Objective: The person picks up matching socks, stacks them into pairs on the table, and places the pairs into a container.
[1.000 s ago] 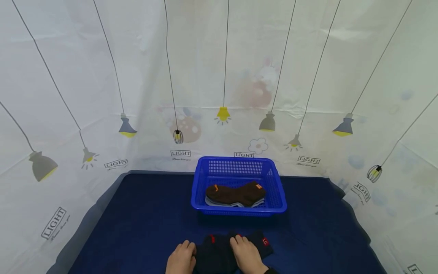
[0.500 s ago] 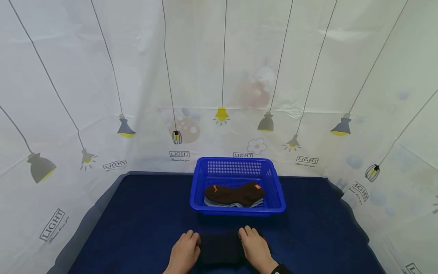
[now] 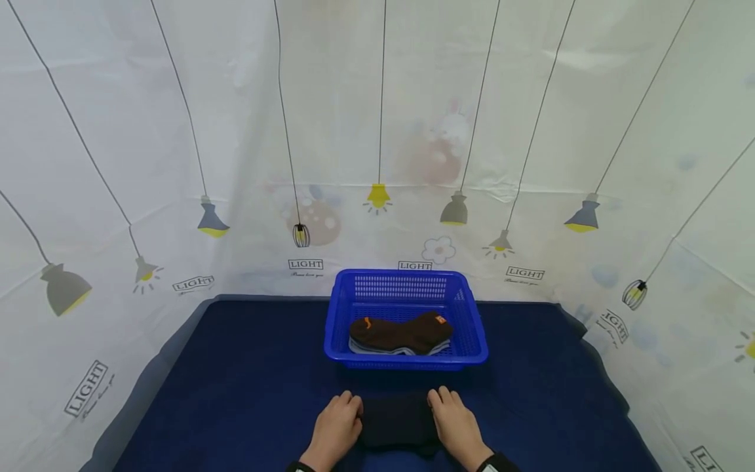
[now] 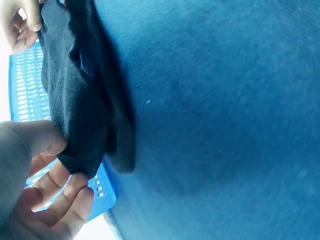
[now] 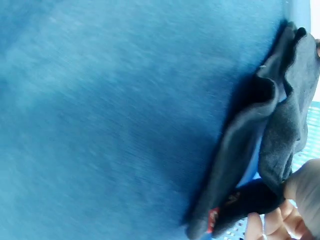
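A dark sock [image 3: 396,421] stretches sideways between my two hands in the head view. My left hand [image 3: 336,426] pinches its left end, thumb on one face and fingers on the other. The opposite end is pinched by my right hand [image 3: 460,423]. Just under it a second dark sock [image 4: 121,150] lies on the blue cloth, seen from the side in the left wrist view. A red label [image 5: 212,220] shows on the lower sock near my right hand in the right wrist view. From the head, the upper sock mostly hides the lower one.
A blue plastic basket [image 3: 406,362] stands just beyond my hands. Inside lies a brown sock [image 3: 401,332] with orange marks, on top of light grey ones [image 3: 377,351]. Dark blue cloth [image 3: 253,367] covers the table, and a lamp-printed white sheet [image 3: 354,131] hangs behind it.
Both hands, first on socks lying flat with red marks showing, have lifted the upper sock and drawn it taut. They have shifted rightward with it, and the red marks are now hidden from the head.
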### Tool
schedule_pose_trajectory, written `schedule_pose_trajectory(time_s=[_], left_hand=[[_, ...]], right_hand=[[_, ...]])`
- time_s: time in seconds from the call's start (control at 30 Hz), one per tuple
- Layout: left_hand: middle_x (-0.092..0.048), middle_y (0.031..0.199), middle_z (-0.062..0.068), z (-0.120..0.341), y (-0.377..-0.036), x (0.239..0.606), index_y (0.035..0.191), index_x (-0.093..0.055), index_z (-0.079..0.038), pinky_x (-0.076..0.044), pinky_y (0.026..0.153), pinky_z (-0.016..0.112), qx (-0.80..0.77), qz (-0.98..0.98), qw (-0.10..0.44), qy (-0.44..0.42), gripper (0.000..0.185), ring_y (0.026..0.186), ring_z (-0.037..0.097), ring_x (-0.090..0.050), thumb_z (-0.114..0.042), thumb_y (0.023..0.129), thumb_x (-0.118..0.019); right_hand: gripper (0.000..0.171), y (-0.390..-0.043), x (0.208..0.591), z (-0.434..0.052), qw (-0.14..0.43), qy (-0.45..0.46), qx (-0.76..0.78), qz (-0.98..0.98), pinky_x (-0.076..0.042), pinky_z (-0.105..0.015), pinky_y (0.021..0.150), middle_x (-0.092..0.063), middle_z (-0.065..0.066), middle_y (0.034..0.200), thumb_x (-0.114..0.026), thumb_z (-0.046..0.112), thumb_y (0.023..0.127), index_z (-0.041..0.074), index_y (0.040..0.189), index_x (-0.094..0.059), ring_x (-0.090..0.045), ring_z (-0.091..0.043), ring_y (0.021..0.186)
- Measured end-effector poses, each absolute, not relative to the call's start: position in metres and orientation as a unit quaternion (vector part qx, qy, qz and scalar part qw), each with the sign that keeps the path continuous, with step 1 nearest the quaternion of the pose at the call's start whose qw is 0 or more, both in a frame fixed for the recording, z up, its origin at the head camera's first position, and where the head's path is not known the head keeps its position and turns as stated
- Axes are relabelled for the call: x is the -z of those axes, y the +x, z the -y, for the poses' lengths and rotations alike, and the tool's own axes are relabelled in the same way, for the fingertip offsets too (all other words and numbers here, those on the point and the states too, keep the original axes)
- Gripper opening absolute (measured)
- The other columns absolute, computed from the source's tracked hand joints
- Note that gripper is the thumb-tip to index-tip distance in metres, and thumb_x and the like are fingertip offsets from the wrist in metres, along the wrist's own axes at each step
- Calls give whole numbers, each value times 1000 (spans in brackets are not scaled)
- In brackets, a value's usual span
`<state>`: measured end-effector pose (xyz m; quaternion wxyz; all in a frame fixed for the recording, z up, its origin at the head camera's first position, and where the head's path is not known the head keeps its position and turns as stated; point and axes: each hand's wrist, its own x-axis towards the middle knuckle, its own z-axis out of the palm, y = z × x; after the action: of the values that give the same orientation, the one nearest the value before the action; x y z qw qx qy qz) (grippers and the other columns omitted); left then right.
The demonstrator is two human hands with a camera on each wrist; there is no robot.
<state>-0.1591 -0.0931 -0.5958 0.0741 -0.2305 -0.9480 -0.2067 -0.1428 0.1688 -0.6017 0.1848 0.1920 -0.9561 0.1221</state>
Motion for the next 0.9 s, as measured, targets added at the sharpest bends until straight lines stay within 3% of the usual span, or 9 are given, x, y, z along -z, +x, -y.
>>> schedule_pose_trajectory(time_s=[0.17, 0.5, 0.7, 0.9], left_hand=[[-46, 77, -5, 91, -159, 602, 81, -60, -15, -44, 57, 30, 199, 952, 66, -225, 25, 67, 13, -48, -2, 79, -80], [-45, 78, -5, 100, -155, 608, 81, -61, -16, -41, 55, 29, 213, 947, 82, -224, 24, 65, 12, -46, -4, 79, -82], [-48, 79, -4, 115, -148, 603, 83, -62, -15, -43, 55, 31, 211, 950, 108, -203, 24, 66, 15, -50, -5, 77, -84], [-52, 82, -3, 120, -143, 608, 87, -64, -13, -47, 58, 35, 206, 957, 71, -191, 22, 68, 18, -53, -10, 79, -84]], right_hand=[[34, -141, 615, -171, 188, 214, -119, 951, -36, -25, 46, -40, 0, 79, -81, 0, 82, 12, 87, -49, -45, -19, 65], [25, -138, 619, -179, 111, 190, -161, 962, -38, -27, 49, -43, 3, 83, -80, 7, 87, 13, 92, -56, -44, -15, 67], [23, -137, 616, -191, 121, 131, -162, 971, -43, -31, 52, -48, 2, 84, -82, 8, 85, 12, 94, -60, -50, -17, 70], [28, -134, 618, -194, 121, 116, -160, 973, -43, -33, 52, -48, -1, 88, -85, 10, 82, 10, 98, -62, -50, -19, 71]])
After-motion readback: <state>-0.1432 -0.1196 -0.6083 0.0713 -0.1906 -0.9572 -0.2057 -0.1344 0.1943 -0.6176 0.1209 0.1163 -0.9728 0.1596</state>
